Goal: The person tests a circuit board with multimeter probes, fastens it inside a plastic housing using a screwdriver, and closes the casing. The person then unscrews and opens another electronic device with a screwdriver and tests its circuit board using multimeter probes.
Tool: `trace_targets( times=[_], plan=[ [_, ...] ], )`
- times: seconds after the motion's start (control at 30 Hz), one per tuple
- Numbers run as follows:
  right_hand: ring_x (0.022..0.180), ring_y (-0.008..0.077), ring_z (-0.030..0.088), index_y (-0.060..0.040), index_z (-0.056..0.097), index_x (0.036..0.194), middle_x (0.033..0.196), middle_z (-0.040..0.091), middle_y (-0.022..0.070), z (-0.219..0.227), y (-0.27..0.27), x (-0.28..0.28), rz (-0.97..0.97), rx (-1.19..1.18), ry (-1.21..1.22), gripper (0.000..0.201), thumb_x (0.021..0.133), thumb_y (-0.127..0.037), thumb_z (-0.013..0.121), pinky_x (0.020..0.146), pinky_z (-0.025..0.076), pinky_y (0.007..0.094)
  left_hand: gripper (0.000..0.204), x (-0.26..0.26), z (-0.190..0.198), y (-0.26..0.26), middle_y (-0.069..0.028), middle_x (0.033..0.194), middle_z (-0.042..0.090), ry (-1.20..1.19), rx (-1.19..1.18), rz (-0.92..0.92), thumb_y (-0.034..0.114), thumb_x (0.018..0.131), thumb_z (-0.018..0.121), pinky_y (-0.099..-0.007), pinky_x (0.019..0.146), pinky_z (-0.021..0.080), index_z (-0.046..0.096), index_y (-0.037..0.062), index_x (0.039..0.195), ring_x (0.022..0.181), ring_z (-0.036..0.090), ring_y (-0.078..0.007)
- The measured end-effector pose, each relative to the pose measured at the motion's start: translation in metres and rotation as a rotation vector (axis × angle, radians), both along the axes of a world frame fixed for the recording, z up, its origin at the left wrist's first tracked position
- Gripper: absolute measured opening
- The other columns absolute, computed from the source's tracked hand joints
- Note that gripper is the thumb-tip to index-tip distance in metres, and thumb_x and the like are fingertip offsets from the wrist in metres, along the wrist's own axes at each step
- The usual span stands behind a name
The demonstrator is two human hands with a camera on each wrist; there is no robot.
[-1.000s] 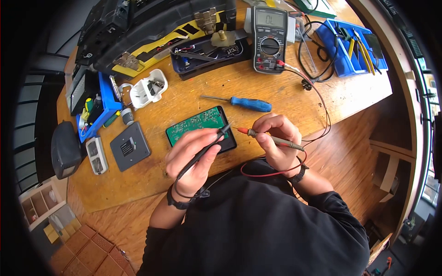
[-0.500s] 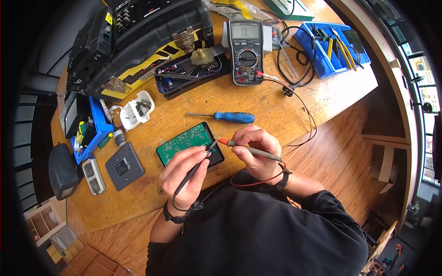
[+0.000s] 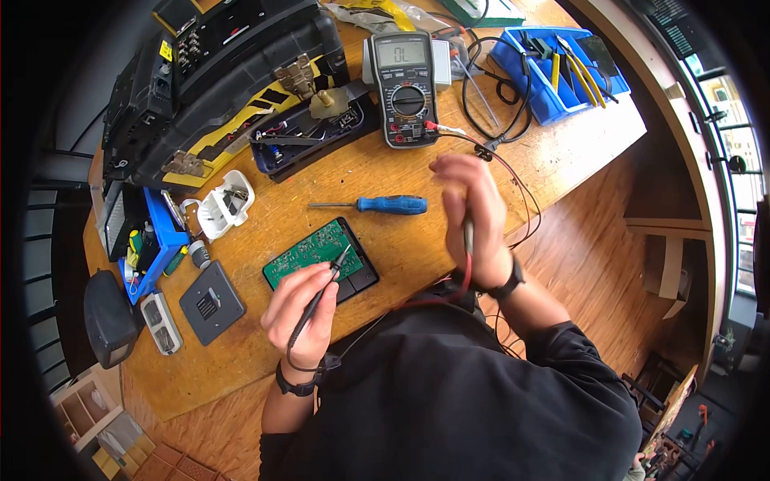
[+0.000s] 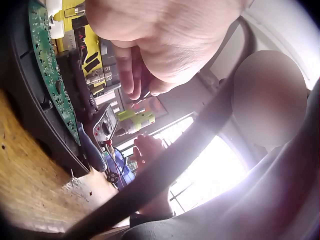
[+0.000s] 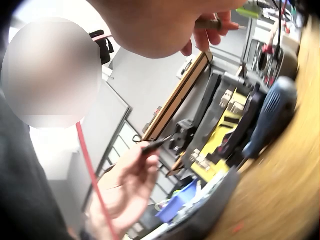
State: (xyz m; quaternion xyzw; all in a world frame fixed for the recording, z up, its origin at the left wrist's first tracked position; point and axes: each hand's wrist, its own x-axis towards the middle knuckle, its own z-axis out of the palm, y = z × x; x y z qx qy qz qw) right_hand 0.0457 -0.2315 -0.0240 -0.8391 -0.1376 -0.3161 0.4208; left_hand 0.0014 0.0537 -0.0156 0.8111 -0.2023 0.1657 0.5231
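Observation:
My left hand (image 3: 293,314) pinches a black multimeter probe (image 3: 305,319), its tip up over a green circuit board (image 3: 301,255). The board sits in a black plastic housing (image 3: 359,280) on the bench. My right hand (image 3: 481,210), blurred, is raised to the right of the housing. It holds the red multimeter probe (image 5: 212,24), whose red collar and metal tip show beyond the fingers in the right wrist view. Behind the board stands the multimeter (image 3: 410,94), with OL on its display. A blue-handled screwdriver (image 3: 391,204) lies between the board and the meter.
A black and yellow case (image 3: 241,100) and a dark parts tray (image 3: 277,164) stand at the back. Left are a white container (image 3: 216,215), a blue bin (image 3: 170,255) and a dark square cover (image 3: 212,309). A blue bin with pliers (image 3: 553,100) stands back right.
My right hand has moved up and right, taking the red probe away from the black one. My left hand keeps the black probe over the board. The head view has shifted.

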Motion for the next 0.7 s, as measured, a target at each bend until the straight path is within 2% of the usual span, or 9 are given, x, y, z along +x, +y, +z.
trace_targets(
  times=[0.1,0.17,0.23,0.27,0.33,0.37,0.43,0.57,0.7],
  plan=[
    [0.115,0.0425,0.068,0.0001,0.07,0.125,0.126,0.07,0.0208,0.001,-0.034,0.032,-0.163,-0.18,0.051,0.025,0.1,0.001,0.071,0.1,0.054,0.0467,0.019,-0.003,0.002,0.001,-0.022,0.11,0.079,-0.028,0.072,-0.028,-0.008,0.094,0.081,-0.0401,0.087,0.067,0.078,-0.0073,0.113,0.098,0.081,-0.0329],
    [0.113,0.042,0.065,-0.0003,0.071,0.126,0.127,0.072,0.0186,-0.006,-0.062,0.054,-0.133,-0.4,0.067,0.029,0.098,-0.006,0.076,0.097,0.053,0.0474,0.019,-0.005,0.001,-0.001,-0.0219,0.109,0.08,-0.029,0.087,-0.033,-0.007,0.093,0.082,-0.0407,0.088,0.066,0.078,-0.0072,0.112,0.097,0.081,-0.0335],
    [0.103,0.0411,0.067,-0.0008,0.074,0.12,0.112,0.076,0.0183,-0.011,-0.07,0.065,-0.063,-0.428,0.176,0.028,0.096,-0.012,0.08,0.094,0.052,0.0477,0.019,-0.006,-0.001,-0.002,-0.0214,0.109,0.08,-0.029,0.08,-0.033,-0.007,0.093,0.083,-0.0406,0.088,0.065,0.078,-0.0071,0.112,0.097,0.081,-0.0331],
    [0.103,0.0411,0.067,-0.0008,0.074,0.12,0.112,0.076,0.0183,-0.013,-0.073,0.071,-0.062,-0.43,0.175,0.028,0.096,-0.012,0.08,0.094,0.052,0.0477,0.02,-0.006,0.0,-0.003,-0.0211,0.109,0.08,-0.03,0.083,-0.032,-0.007,0.093,0.083,-0.0403,0.088,0.065,0.078,-0.007,0.112,0.097,0.081,-0.0329],
    [0.095,0.0425,0.066,-0.0015,0.077,0.109,0.094,0.075,0.0192,-0.016,-0.075,0.079,0.045,-0.435,0.369,0.028,0.095,-0.024,0.085,0.086,0.052,0.0488,0.02,-0.007,0.0,-0.004,-0.0209,0.108,0.08,-0.03,0.085,-0.025,-0.007,0.092,0.083,-0.0399,0.087,0.065,0.078,-0.0069,0.112,0.096,0.081,-0.0327],
    [0.095,0.0425,0.066,-0.0015,0.077,0.109,0.094,0.075,0.0192,-0.014,-0.073,0.08,0.049,-0.436,0.369,0.028,0.095,-0.024,0.085,0.086,0.052,0.0488,0.02,-0.007,0.0,-0.004,-0.0207,0.108,0.08,-0.028,0.083,-0.023,-0.007,0.092,0.083,-0.0396,0.087,0.065,0.078,-0.0067,0.112,0.096,0.081,-0.0324],
    [0.087,0.0415,0.067,-0.0023,0.077,0.093,0.082,0.073,0.0185,-0.009,-0.067,0.084,-0.002,-0.448,0.393,0.022,0.09,-0.022,0.087,0.084,0.053,0.0498,0.02,-0.007,0.0,-0.004,-0.0205,0.108,0.08,-0.026,0.082,-0.017,-0.007,0.092,0.083,-0.0392,0.087,0.065,0.079,-0.0065,0.112,0.095,0.081,-0.0321],
    [0.09,0.041,0.068,-0.0041,0.079,0.09,0.083,0.074,0.0195,-0.01,-0.063,0.086,-0.027,-0.432,0.409,0.02,0.092,-0.023,0.087,0.081,0.054,0.0507,0.021,-0.008,-0.004,-0.002,-0.0204,0.108,0.081,-0.008,0.084,-0.011,-0.006,0.092,0.084,-0.039,0.087,0.064,0.079,-0.0061,0.112,0.095,0.081,-0.032],
    [0.094,0.0405,0.07,-0.0045,0.081,0.091,0.083,0.073,0.019,-0.002,-0.06,0.086,-0.03,-0.331,0.615,0.018,0.092,-0.022,0.087,0.081,0.055,0.0503,0.02,-0.007,-0.004,-0.001,-0.0201,0.108,0.081,0.031,0.078,-0.005,-0.005,0.093,0.084,-0.0392,0.087,0.065,0.079,-0.0058,0.112,0.097,0.081,-0.0321]
  ],
)
